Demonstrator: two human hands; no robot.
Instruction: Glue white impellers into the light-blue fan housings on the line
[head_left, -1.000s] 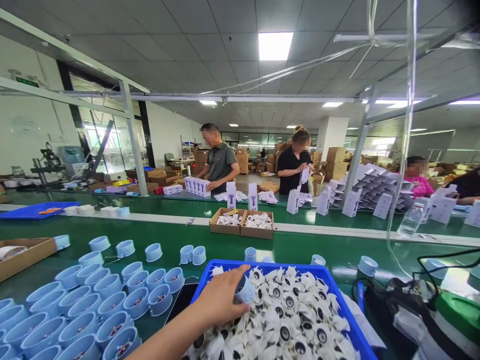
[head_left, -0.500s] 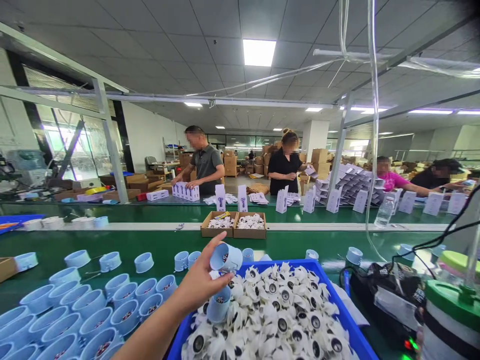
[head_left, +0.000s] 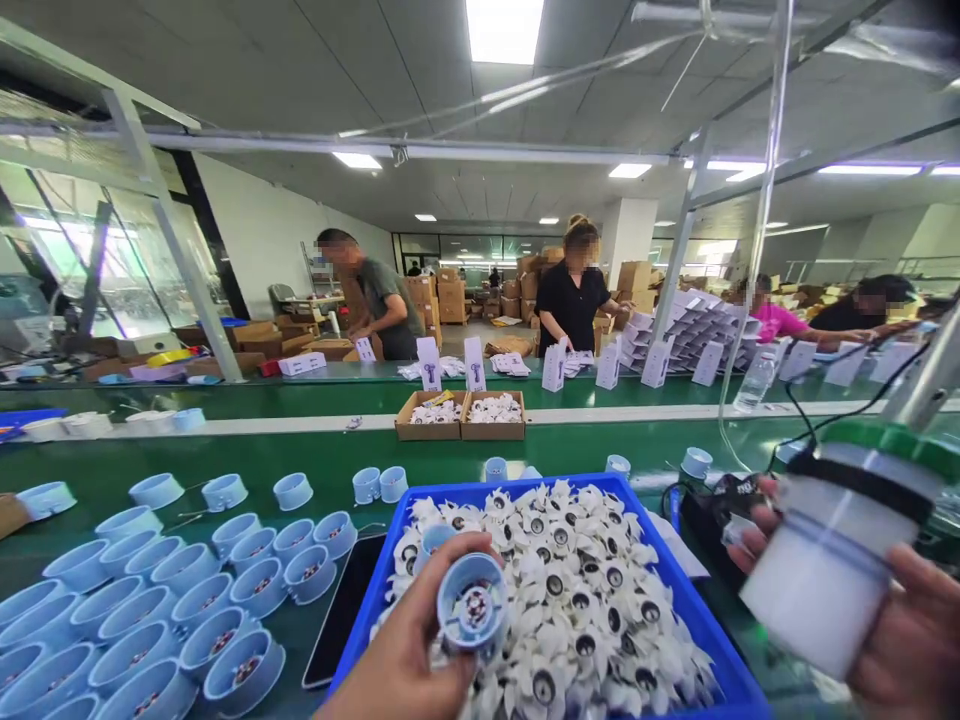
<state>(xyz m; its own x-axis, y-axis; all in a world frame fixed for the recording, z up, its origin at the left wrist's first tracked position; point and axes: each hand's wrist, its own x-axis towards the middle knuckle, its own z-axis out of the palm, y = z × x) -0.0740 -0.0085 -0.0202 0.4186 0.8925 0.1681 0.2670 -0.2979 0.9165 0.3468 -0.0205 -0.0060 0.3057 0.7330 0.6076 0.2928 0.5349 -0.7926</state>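
My left hand (head_left: 409, 655) is closed on a pale blue round cup part (head_left: 472, 603), its open side turned toward me with a small motor inside. It is held over the near left corner of a blue bin (head_left: 679, 590) heaped with white fan blades (head_left: 577, 590). One more blue cup (head_left: 433, 541) lies among the blades. My right hand (head_left: 896, 625) grips a large white bottle with a green cap and black band (head_left: 840, 540) at the right edge.
Rows of blue cups (head_left: 157, 600) cover the green belt (head_left: 315, 455) at left, beside a black phone (head_left: 346, 620). Two cardboard boxes (head_left: 461, 415) of white parts sit mid-belt. Several people work at the far side among white cartons (head_left: 694, 340). Cables and clear tubing (head_left: 750, 300) hang at right.
My left hand drew the blue cup back toward me and turned its opening to face me. My right hand came into view holding the white bottle. The view tilted left.
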